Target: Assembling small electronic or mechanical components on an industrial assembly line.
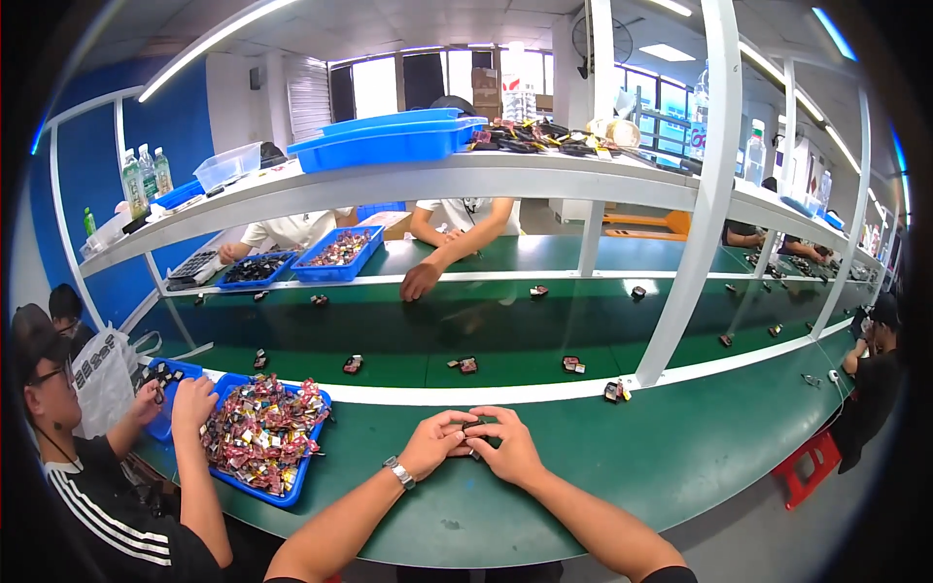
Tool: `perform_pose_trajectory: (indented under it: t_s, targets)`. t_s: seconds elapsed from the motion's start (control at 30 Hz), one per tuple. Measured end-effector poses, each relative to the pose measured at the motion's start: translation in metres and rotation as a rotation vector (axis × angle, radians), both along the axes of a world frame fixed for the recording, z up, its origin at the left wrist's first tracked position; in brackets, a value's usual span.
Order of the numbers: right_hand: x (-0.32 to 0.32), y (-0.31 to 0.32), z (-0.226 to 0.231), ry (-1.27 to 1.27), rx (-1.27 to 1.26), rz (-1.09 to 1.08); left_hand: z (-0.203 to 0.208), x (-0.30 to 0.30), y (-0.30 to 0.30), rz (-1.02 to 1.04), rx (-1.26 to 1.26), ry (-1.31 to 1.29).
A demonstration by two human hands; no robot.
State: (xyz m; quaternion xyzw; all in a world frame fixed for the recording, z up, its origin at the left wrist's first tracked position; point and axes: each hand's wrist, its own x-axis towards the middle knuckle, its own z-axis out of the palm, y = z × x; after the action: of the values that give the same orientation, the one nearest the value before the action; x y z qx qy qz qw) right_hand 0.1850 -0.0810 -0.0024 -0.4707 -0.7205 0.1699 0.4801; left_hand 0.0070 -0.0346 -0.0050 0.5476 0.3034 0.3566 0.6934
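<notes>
My left hand (pixel 431 444) and my right hand (pixel 509 445) meet over the green table (pixel 593 457). Their fingertips are closed together on a small dark part (pixel 471 428), mostly covered by the fingers, so its exact kind does not show. A metal-band watch (pixel 397 473) is on my left wrist. To the left stands a blue tray (pixel 284 500) heaped with small red, black and yellow-labelled parts (pixel 258 432). One similar small part (pixel 616 392) lies beyond my right hand, beside the white rail.
A green conveyor belt (pixel 418 335) carries spaced small parts beyond the white rail (pixel 466 394). At left a co-worker's hand (pixel 194 403) is above the trays; across the belt another hand (pixel 420 282) reaches over. White posts (pixel 685 282) hold a shelf with blue trays (pixel 379 141).
</notes>
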Motion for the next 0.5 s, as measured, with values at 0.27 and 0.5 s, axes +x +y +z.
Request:
perform_pose_trajectory:
  t_s: [0.27, 0.5]
  targets:
    - [0.000, -0.004, 0.007, -0.067, 0.084, -0.014, -0.004, 0.003, 0.002, -0.005, -0.008, -0.077]
    - [-0.006, 0.002, 0.009, -0.032, 0.248, -0.080, -0.001, 0.002, 0.001, 0.010, -0.027, -0.035]
